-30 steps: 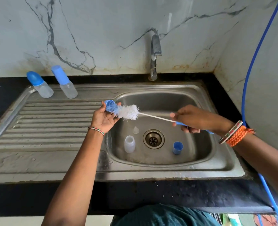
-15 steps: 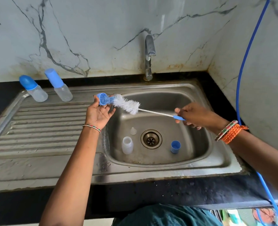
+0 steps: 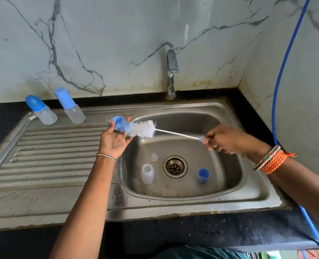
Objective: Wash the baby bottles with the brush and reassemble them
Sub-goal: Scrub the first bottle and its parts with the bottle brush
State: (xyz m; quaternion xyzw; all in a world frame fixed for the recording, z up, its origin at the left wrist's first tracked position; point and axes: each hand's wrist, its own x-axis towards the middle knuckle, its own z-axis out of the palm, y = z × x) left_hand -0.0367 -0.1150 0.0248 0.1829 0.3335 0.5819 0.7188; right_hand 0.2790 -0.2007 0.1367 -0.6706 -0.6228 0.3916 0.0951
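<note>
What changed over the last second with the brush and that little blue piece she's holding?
The brush has pushed further into the blue ring, its bristles now reaching through it. The left hand still holds the ring and the right hand still grips the brush handle. The open bottle, the teat and the blue cap in the sink have not moved, nor the two capped bottles.

Blue hose [image 3: 283, 71] cut off top and bottom; brush [image 3: 141, 128] tip hidden inside blue ring [image 3: 117, 120].
</note>
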